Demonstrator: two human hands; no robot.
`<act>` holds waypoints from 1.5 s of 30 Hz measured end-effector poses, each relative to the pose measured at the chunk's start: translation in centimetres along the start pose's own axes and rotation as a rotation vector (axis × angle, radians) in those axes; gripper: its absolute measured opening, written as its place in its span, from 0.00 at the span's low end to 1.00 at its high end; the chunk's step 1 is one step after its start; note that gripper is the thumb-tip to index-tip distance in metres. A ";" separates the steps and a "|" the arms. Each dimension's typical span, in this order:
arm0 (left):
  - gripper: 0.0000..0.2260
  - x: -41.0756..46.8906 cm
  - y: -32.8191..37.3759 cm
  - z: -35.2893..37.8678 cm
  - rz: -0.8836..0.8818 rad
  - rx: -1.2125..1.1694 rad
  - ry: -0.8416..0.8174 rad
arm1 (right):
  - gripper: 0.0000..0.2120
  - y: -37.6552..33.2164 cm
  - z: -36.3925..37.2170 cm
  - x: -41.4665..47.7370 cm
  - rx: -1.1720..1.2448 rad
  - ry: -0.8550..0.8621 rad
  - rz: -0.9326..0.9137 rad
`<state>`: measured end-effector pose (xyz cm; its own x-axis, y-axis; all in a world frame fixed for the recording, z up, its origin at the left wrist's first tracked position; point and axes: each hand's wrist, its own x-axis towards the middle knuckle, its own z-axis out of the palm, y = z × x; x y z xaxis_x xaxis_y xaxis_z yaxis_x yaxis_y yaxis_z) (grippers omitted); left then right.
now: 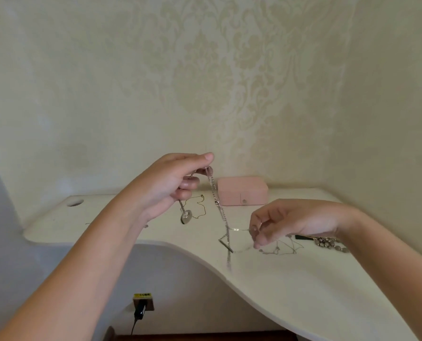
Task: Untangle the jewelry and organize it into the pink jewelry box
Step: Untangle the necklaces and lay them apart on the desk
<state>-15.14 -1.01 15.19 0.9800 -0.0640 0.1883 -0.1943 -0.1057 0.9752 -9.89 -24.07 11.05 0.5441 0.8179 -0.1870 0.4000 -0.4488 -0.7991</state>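
My left hand is raised above the desk and pinches a silver chain necklace that hangs down from its fingers. A heart pendant dangles below the same hand. Lower and to the right, my right hand pinches a thin silver strand that runs across to the hanging chain. The pink jewelry box stands closed at the back of the desk, by the wall. A fine gold chain lies on the desk behind the pendant.
The white desk has a curved front edge and a round cable hole at the back left. More thin chains and a grey beaded piece lie under my right wrist. A wall socket with a black plug sits below the desk.
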 end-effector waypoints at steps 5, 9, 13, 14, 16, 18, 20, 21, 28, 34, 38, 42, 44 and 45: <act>0.09 -0.9 0.9 0.1 0.024 0.130 -0.086 | 0.18 -1.5 1.4 2.0 0.261 0.167 -0.193; 0.12 -1.3 1.0 0.0 0.030 0.263 -0.031 | 0.14 -4.0 2.3 2.9 0.488 0.311 -0.319; 0.12 -1.9 1.1 -0.1 0.033 0.374 -0.026 | 0.07 -5.0 3.5 3.7 0.422 0.324 -0.339; 0.12 -2.1 1.0 -0.1 0.030 0.384 -0.029 | 0.03 -5.1 3.8 3.8 0.424 0.315 -0.348; 0.12 -2.2 0.9 -0.3 0.028 0.373 -0.008 | 0.07 -5.0 3.9 3.8 0.489 0.272 -0.379; 0.12 -2.2 0.8 -0.9 0.025 0.323 0.057 | 0.11 -4.1 3.6 3.4 0.602 0.233 -0.378; 0.12 -2.1 0.8 -2.0 0.002 0.224 0.137 | 0.13 -2.4 3.1 2.8 0.648 0.203 -0.356; 0.12 -2.1 0.7 -2.7 -0.022 0.157 0.173 | 0.14 -1.2 3.0 2.5 0.644 0.170 -0.339; 0.16 -1.8 -2.3 -4.7 -0.194 -0.026 0.100 | 0.15 5.4 3.2 1.5 0.963 0.106 -0.434; 0.20 -2.4 -4.5 -5.0 -0.319 0.119 -0.209 | 0.21 7.1 1.8 -0.2 1.229 0.588 -0.586; 0.18 -2.8 -7.1 -6.9 -0.336 -0.151 -0.468 | 0.08 5.5 1.4 0.9 1.193 0.433 -0.636; 0.16 -3.6 -8.3 -7.5 -0.287 -0.784 -0.699 | 0.07 4.8 1.6 1.6 0.925 0.662 -0.378; 0.17 -4.1 -8.0 -7.5 -0.230 -0.794 -0.705 | 0.06 4.4 1.9 2.0 0.689 0.860 -0.224; 0.17 -4.2 -7.8 -7.3 -0.202 -0.777 -0.711 | 0.06 4.4 2.0 2.2 0.591 0.965 -0.163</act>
<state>-17.47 7.36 7.61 0.6929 -0.7055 0.1488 0.2945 0.4653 0.8348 -8.41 -23.48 6.01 0.9594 0.1186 0.2559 0.2469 0.0860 -0.9652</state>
